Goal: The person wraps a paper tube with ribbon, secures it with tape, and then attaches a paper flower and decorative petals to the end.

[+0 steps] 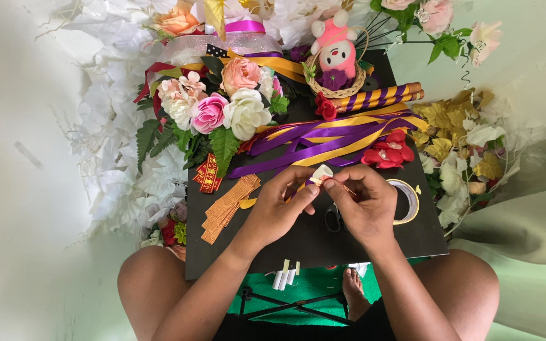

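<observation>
Together, 2 hands, left hand and right hand, pinch 1 paper strip.

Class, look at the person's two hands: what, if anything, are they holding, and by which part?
Both hands, left and right, pinch a small white rolled strip by its lower end between the fingertips; its upper end sticks up free.

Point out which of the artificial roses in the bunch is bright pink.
The bright pink rose lies low in the bunch's middle, between a white rose on its right and pale cream-pink blooms on its left; a peach rose lies above.
</observation>
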